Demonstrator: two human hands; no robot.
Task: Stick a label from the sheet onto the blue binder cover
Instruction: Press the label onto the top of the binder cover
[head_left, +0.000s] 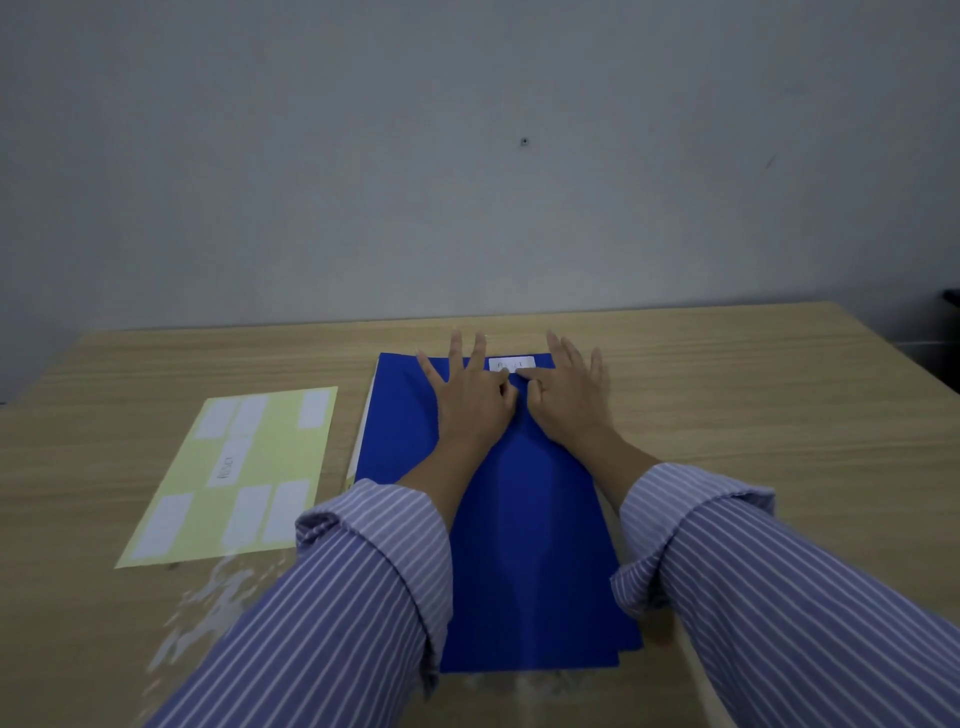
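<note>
We press the white label (511, 364) onto the blue binder cover (524, 519) with both hands (470, 400) (569, 400), fingers (454, 348) spread and holding nothing, apparently to smooth it flat.

Pale wood-grain bench (727, 395) with a slight sheen, smooth blue binder (524, 519), matt yellow paper sheet (270, 452), striped cloth sleeves (353, 582)
</note>
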